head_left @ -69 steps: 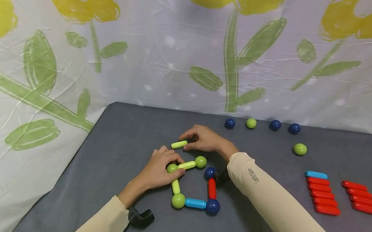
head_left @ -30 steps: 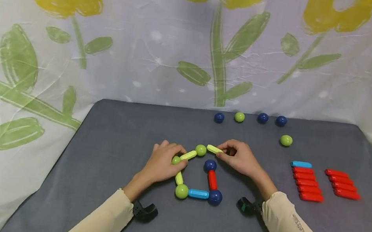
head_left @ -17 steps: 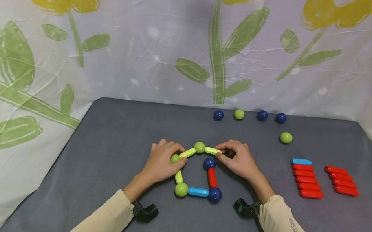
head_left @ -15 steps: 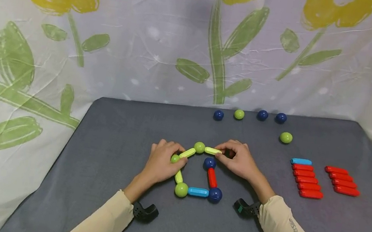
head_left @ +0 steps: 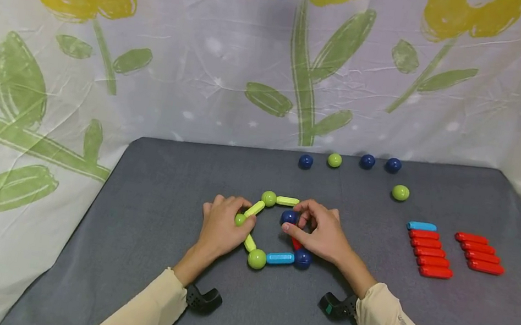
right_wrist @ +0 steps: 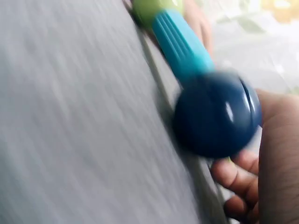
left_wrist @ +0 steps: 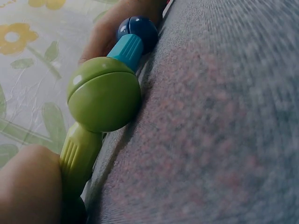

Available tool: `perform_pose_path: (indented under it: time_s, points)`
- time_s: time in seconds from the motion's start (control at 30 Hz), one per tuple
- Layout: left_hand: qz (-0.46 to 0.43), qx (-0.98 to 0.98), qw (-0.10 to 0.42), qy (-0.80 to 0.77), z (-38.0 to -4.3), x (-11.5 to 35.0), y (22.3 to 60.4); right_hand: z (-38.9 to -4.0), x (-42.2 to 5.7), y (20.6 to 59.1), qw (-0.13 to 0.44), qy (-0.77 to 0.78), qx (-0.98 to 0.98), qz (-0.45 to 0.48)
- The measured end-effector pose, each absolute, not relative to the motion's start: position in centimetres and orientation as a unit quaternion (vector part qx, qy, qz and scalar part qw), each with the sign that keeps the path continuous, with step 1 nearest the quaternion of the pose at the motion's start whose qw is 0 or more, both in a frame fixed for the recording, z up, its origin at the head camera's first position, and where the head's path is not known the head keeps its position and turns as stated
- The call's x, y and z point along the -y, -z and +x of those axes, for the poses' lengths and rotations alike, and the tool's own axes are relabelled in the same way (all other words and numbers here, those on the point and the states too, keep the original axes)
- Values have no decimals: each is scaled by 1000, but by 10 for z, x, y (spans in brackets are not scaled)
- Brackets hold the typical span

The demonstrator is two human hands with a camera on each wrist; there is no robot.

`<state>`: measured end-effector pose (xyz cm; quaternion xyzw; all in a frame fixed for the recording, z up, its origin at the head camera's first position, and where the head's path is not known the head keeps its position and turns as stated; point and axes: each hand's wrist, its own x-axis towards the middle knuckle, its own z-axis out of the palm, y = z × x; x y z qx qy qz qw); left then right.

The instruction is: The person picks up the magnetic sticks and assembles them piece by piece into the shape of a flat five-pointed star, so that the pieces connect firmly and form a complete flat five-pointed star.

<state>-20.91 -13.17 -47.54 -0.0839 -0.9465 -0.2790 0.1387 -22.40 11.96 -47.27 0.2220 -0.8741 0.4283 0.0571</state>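
A loop of balls and rods lies on the grey table. My left hand (head_left: 226,227) grips the green ball (head_left: 240,219) at its left corner, between two lime rods (head_left: 254,208). With thumb and fingers, my right hand (head_left: 323,232) pinches the upper dark blue ball (head_left: 289,218), which tops a partly covered red rod (head_left: 296,243). Another lime rod (head_left: 288,201) runs from the top green ball (head_left: 268,198) toward my right fingertips. Along the near side, a light blue rod (head_left: 280,258) joins a green ball (left_wrist: 103,94) and a dark blue ball (right_wrist: 217,114).
Loose blue balls (head_left: 305,161) and green balls (head_left: 400,192) lie along the back of the grey table (head_left: 177,184). Two columns of red rods (head_left: 429,261) sit at the right, one headed by a light blue rod (head_left: 422,226). A flowered cloth (head_left: 181,51) hangs behind.
My right hand brought a lime rod to the top green ball, where it now stays attached, then let go and took hold of the dark blue ball. The loop's upper part has shifted left.
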Motion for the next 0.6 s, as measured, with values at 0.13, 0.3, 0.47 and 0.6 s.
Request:
perform_pose_path:
  time_s: [0.13, 0.3, 0.47, 0.6]
  points:
    - [-82, 947, 137, 279, -209, 131, 476, -221, -113, 472, 55, -420, 879, 217]
    - [-79, 943, 140, 293, -210, 131, 476, -222, -113, 474, 79, -442, 875, 179]
    - [-79, 938, 142, 307, -210, 132, 476, -222, -115, 475, 123, -424, 887, 134]
    - [-94, 935, 144, 311, -209, 133, 477, -222, -116, 474, 119, -402, 895, 150]
